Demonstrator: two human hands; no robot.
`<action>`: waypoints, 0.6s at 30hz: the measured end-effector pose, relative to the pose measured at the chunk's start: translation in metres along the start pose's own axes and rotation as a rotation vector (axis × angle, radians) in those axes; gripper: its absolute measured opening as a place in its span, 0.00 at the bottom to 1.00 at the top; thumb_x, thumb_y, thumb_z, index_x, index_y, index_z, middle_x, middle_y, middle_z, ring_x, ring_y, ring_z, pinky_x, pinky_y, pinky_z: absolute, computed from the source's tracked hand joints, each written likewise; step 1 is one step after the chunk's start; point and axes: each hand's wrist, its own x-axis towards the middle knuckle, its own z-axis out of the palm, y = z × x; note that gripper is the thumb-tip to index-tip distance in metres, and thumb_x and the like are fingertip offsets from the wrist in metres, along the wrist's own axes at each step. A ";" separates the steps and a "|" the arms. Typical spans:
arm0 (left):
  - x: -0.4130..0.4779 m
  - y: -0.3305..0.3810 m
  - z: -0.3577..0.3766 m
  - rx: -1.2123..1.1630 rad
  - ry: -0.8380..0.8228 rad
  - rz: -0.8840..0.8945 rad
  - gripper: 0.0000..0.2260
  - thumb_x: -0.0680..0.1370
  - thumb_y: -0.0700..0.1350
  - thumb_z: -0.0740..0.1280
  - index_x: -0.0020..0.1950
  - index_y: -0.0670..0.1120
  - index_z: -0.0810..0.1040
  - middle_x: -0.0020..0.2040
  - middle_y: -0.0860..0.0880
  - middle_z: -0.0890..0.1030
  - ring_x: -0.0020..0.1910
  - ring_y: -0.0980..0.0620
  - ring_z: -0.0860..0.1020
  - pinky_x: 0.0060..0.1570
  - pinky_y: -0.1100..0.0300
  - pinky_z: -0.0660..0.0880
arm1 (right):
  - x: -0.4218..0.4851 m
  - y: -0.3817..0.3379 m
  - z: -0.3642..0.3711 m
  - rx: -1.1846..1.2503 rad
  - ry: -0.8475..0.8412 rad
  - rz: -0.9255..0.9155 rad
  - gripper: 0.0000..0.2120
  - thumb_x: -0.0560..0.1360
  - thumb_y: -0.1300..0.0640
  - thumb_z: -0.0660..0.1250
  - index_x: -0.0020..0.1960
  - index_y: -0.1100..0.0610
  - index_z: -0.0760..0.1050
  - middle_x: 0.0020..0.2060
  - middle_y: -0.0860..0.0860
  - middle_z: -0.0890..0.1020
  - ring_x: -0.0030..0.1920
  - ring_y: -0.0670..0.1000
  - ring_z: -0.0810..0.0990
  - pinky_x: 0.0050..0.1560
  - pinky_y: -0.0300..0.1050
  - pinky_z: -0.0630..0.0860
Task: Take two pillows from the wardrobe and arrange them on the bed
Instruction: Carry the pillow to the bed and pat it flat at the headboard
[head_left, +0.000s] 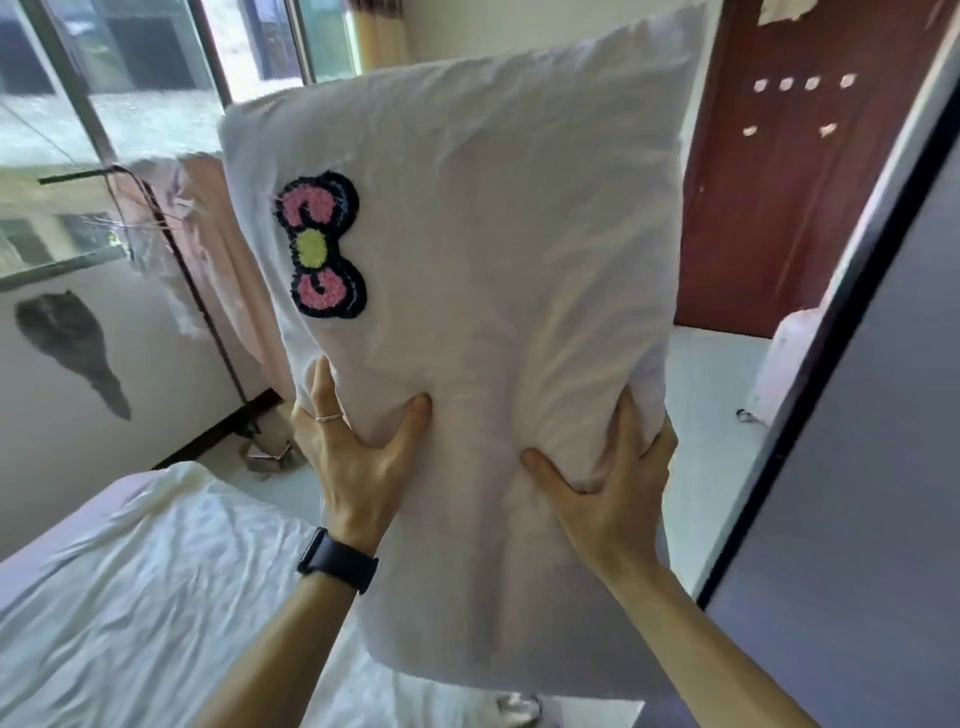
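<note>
A large white pillow (483, 234) with a pink bow patch with a yellow middle fills the centre of the head view, held upright in the air. My left hand (353, 441), with a ring and a dark wristwatch, grips its lower left side. My right hand (608, 467) grips its lower right side, thumb pressed into the fabric. The bed (130, 582), covered with a rumpled white sheet, lies at the lower left, below and left of the pillow. A grey wardrobe panel (857, 467) stands at the right. No second pillow can be picked out.
A window (130, 78) and a white wall run along the left. A clothes rack with pink and white cloth (208, 249) stands behind the pillow. A dark red door (779, 182) is at the back right. A pale object (779, 364) sits on the light floor (706, 395).
</note>
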 end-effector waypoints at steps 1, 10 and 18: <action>0.011 -0.008 -0.006 0.003 0.021 -0.016 0.40 0.65 0.71 0.73 0.74 0.62 0.65 0.66 0.54 0.68 0.68 0.49 0.66 0.66 0.44 0.71 | 0.008 -0.002 0.018 0.011 -0.036 -0.006 0.51 0.62 0.29 0.75 0.77 0.38 0.55 0.71 0.47 0.60 0.71 0.54 0.64 0.69 0.63 0.70; 0.087 -0.063 -0.027 0.163 0.183 -0.120 0.40 0.65 0.67 0.76 0.74 0.65 0.64 0.68 0.50 0.68 0.69 0.47 0.67 0.67 0.48 0.70 | 0.071 -0.008 0.141 0.155 -0.333 0.010 0.54 0.61 0.31 0.77 0.76 0.32 0.48 0.74 0.48 0.57 0.74 0.56 0.63 0.72 0.65 0.66; 0.132 -0.101 0.004 0.379 0.372 -0.200 0.40 0.65 0.70 0.71 0.74 0.68 0.60 0.66 0.49 0.68 0.66 0.44 0.67 0.65 0.42 0.70 | 0.136 0.013 0.240 0.258 -0.518 -0.012 0.53 0.61 0.33 0.78 0.76 0.32 0.48 0.72 0.53 0.60 0.73 0.59 0.67 0.71 0.65 0.67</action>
